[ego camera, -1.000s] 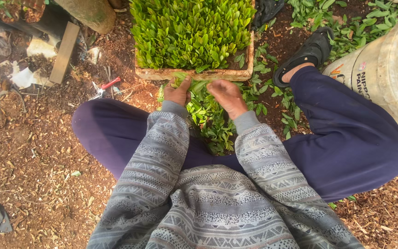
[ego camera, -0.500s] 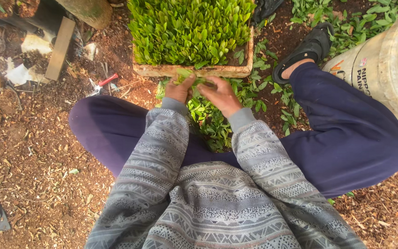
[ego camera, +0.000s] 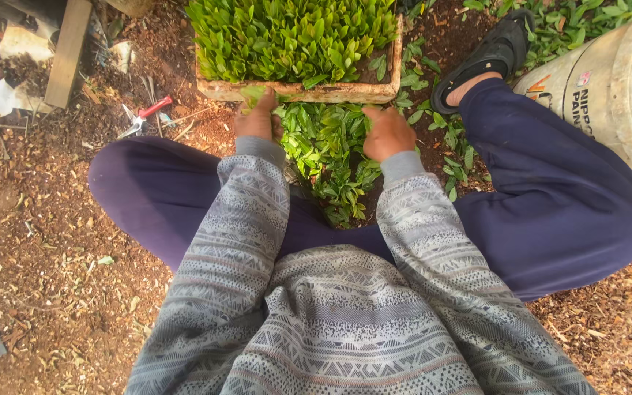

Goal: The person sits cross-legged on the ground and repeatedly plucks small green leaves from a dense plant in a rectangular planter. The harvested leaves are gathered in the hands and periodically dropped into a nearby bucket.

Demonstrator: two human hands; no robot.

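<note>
Nearest, patterned grey sleeves and dark blue trousers, legs spread on wood-chip ground. Between knees, pile of leafy cuttings (ego camera: 327,157), long axis running away toward tray. Left hand (ego camera: 256,121) closed on some leaves at pile's left edge; right hand (ego camera: 388,134) curled on its right side, grip hidden. Beyond, seedling tray (ego camera: 298,91) lying crosswise; red-handled snips (ego camera: 145,115) left, pale bucket (ego camera: 616,88) right

glossy green seedling leaves (ego camera: 327,150); rough wooden tray (ego camera: 309,92); matt knitted cloth sleeves (ego camera: 246,212); coarse wood-chip ground (ego camera: 31,234).
</note>
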